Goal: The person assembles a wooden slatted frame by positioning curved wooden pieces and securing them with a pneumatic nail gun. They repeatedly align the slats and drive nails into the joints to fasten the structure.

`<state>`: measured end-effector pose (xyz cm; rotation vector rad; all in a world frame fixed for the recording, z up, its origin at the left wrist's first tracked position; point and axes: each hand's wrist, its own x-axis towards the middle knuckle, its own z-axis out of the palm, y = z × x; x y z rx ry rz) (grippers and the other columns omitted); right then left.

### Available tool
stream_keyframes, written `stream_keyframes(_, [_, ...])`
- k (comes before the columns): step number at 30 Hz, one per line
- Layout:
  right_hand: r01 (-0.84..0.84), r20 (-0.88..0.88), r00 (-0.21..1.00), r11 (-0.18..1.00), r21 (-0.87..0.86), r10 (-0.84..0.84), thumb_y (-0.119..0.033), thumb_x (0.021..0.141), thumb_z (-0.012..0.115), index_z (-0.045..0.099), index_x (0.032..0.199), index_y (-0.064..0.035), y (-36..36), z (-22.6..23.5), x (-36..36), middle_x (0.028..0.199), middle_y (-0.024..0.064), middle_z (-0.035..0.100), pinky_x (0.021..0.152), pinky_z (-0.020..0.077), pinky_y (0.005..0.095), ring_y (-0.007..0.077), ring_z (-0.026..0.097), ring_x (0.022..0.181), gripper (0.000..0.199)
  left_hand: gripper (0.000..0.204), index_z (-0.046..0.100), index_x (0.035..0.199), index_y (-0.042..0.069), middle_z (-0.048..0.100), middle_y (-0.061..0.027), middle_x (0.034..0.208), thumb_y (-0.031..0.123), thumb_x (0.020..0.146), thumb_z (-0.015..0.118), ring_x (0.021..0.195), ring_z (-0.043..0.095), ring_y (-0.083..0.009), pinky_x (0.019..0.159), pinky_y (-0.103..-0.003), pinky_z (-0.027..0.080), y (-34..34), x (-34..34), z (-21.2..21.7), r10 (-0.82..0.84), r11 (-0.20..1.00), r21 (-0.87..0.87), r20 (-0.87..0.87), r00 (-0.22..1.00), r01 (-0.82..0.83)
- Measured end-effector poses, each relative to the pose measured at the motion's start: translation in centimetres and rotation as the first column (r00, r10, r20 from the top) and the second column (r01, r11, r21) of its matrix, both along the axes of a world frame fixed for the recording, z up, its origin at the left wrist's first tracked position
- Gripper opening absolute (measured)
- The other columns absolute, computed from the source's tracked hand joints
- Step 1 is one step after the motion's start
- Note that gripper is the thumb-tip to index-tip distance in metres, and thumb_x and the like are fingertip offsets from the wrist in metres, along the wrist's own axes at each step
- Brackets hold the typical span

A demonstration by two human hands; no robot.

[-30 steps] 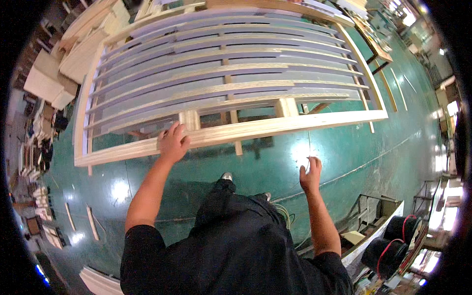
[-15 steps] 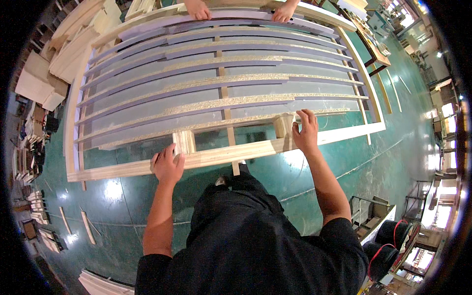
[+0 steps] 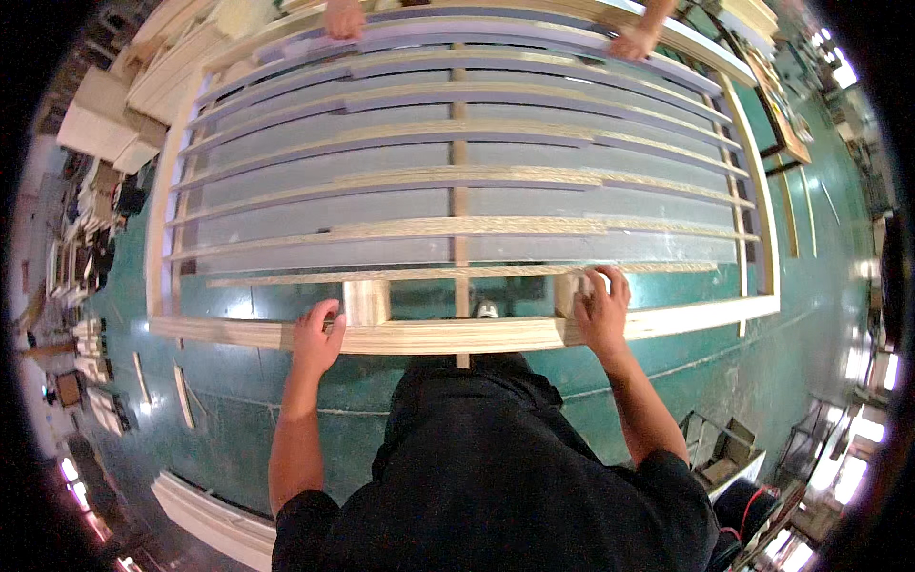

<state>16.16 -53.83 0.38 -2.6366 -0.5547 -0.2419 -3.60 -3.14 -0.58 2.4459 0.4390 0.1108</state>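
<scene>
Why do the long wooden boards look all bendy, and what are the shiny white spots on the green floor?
Head view: the fisheye lens curves the slatted wooden frame, gripped by the left hand and right hand; the spots are lamp glare on the glossy green floor; the rim goes black.

Just one view on my end: a head-worn fisheye, looking steeply down over the wearer's dark shirt at the wooden slatted frame and the green floor. It sits close above the arms, and straight edges bow near the rim.
</scene>
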Motion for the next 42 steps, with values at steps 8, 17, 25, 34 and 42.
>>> stream_keyframes(8, [0.051,0.001,0.999,0.997,-0.066,-0.051,-0.012,0.081,0.074,0.061,0.137,-0.0124,1.7,-1.4,-1.4,0.143,0.0144,0.054,0.116,0.0329,0.0558,0.0399,0.048,0.134,0.058,0.024,0.07,0.115,0.012,0.076,-0.0113,0.109,0.028,0.097,0.071,0.106,0.069,-0.0369,0.1,-0.051,0.048,6.6,-0.6,-1.8,-0.053,0.959,0.277,-0.001,0.999,0.051])
stream_keyframes(17, [0.094,0.124,0.99,0.983,-0.16,-0.075,-0.014,0.083,0.072,0.059,0.135,-0.0118,3.0,-1.4,-1.6,0.141,0.0138,0.056,0.116,0.0335,0.0555,0.0399,0.05,0.134,0.053,0.026,0.074,0.107,0.009,0.077,-0.0117,0.102,0.033,0.097,0.071,0.097,0.073,-0.0363,0.086,-0.048,0.057,5.9,0.6,-0.1,-0.062,0.989,0.131,-0.002,0.998,0.062])
stream_keyframes(25, [0.1,0.103,0.991,0.985,-0.141,-0.086,-0.014,0.085,0.072,0.062,0.133,-0.0148,3.1,-1.8,-1.7,0.14,0.0131,0.057,0.116,0.0341,0.0553,0.0388,0.05,0.135,0.049,0.033,0.075,0.114,0.009,0.077,-0.0132,0.11,0.037,0.097,0.07,0.102,0.072,-0.0373,0.089,-0.05,0.056,6.4,0.2,-0.4,-0.069,0.989,0.128,-0.07,0.995,0.078])
stream_keyframes(34, [0.077,0.125,0.99,0.986,-0.148,-0.059,-0.015,0.086,0.071,0.06,0.137,-0.0129,2.5,-2.2,-1.5,0.142,0.0143,0.056,0.117,0.0336,0.0555,0.0398,0.049,0.136,0.052,0.03,0.074,0.109,0.012,0.077,-0.0102,0.107,0.038,0.097,0.068,0.099,0.072,-0.0348,0.086,-0.051,0.055,6.0,0.0,-0.8,-0.062,0.986,0.15,-0.034,0.997,0.067])
stream_keyframes(42, [0.082,0.151,0.987,0.984,-0.155,-0.059,-0.014,0.086,0.072,0.061,0.135,-0.0116,2.5,-2.4,-1.3,0.139,0.0148,0.058,0.114,0.0373,0.0549,0.0398,0.051,0.135,0.05,0.031,0.075,0.111,0.011,0.077,-0.0124,0.106,0.038,0.096,0.069,0.097,0.073,-0.0372,0.084,-0.051,0.057,5.9,0.3,0.3,-0.074,0.984,0.156,-0.051,0.996,0.081])
